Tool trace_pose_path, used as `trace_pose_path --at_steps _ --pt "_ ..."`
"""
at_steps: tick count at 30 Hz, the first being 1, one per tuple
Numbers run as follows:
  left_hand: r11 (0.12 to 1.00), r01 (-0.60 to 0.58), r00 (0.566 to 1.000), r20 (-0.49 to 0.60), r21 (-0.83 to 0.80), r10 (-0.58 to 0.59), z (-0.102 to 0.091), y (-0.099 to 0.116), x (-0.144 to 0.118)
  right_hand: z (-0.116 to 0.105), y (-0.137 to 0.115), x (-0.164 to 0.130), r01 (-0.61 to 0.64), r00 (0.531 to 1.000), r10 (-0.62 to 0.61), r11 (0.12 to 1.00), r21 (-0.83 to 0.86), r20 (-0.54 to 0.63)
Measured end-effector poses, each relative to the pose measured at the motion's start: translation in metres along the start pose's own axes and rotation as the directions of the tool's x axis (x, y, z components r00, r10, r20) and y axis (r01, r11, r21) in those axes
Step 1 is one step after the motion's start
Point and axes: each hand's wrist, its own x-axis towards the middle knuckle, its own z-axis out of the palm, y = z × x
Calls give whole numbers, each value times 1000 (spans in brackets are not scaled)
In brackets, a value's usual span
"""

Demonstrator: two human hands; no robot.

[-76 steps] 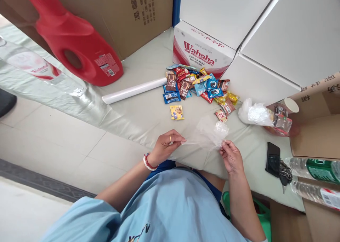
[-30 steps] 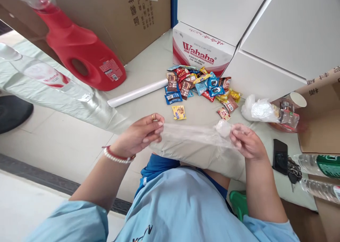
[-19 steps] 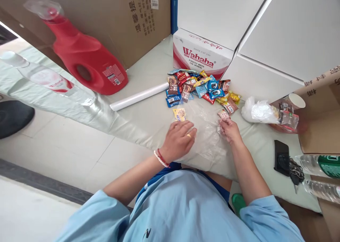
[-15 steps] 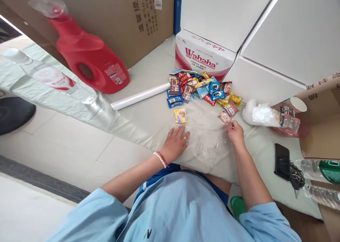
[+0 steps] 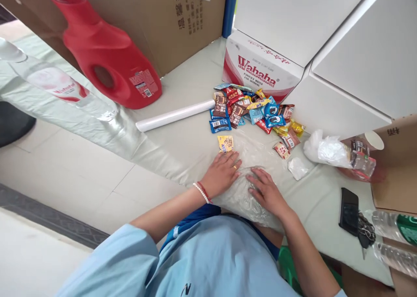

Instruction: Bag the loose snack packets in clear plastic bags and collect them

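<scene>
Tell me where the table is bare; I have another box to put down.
Bare patches: between the red jug, white roll and Wahaha box; also between the phone and right hand. Crowded: the snack pile and clear bag under both hands.

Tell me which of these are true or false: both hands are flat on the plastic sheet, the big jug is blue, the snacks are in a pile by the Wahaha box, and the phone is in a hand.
1. Both the left hand and right hand lie flat on the clear plastic sheet. True.
2. The big jug is blue. False: it is red.
3. The snack pile lies beside the Wahaha box. True.
4. A hand holds the phone. False: it lies on the table, beside keys.
</scene>
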Motion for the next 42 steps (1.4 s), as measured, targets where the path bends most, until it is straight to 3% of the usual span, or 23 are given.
trace_pose_path --at_steps 4,7,12,15,20,24,29,34,38,42 --pt "999 -5 998 66 50 2 21 -19 -19 -26 31 32 -143 984 150 987 80 -96" --pt "998 30 999 39 58 -33 23 -15 -32 -36 34 101 -319 917 355 926 202 -181" --pt "997 48 997 53 56 -51 20 -10 -30 -8 26 243 -417 812 506 851 318 -289" --pt "998 43 998 54 47 -46 20 -12 -30 8 21 281 -471 763 576 806 360 -293" --pt "999 36 999 39 31 -37 22 -14 -33 6 6 292 -401 710 526 849 346 -468" --pt "999 42 998 46 32 -43 24 -14 -33 12 -12 322 -485 782 548 834 263 -296" --pt "998 50 997 51 26 -51 25 -13 -33 18 -25 352 -594 748 627 779 202 -220" --pt "998 56 997 41 31 -58 22 -13 -33 15 -38 357 -577 758 620 783 233 -203" --pt "999 45 998 36 29 -46 22 -13 -33 3 -46 328 -498 798 569 808 314 -198" --pt "999 39 999 22 3 -39 23 -14 -34 -23 -39 238 -231 884 331 923 306 -331"
